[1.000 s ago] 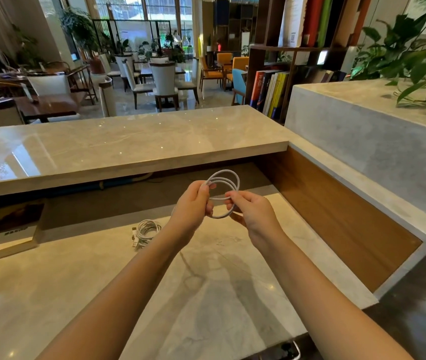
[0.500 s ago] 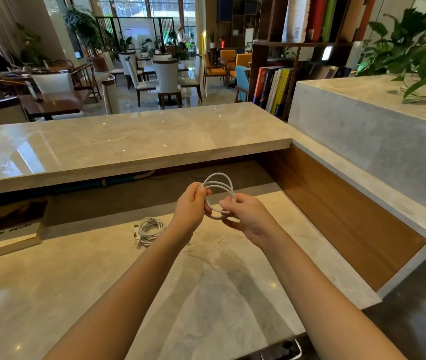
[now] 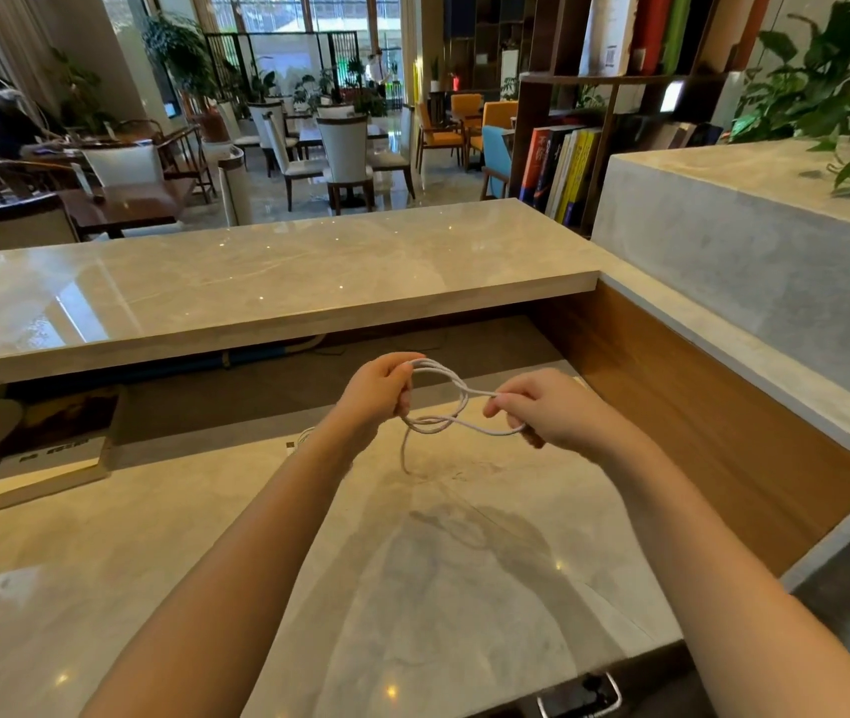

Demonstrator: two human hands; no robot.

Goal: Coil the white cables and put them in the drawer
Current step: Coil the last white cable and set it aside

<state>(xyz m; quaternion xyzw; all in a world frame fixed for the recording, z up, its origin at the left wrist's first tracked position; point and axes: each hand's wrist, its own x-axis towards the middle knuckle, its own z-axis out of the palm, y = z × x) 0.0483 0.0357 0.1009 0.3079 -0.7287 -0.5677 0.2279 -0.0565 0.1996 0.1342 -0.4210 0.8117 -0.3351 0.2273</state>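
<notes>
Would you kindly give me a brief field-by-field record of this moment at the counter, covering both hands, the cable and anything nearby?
left hand: grips one end of the cable loops
right hand: pinches the other end
white cable: held above the counter, loops stretched into a twisted figure-eight, one tail hanging down
lower counter: marble, beneath the hands
second cable: lies on the counter, mostly hidden behind the left forearm
metal handle: at the counter's near edge; no open drawer in view

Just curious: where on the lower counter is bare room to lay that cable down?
Bare marble lies between the forearms, and left of the left arm up to the book. It is crowded behind the left wrist, where another cable lies.
</notes>
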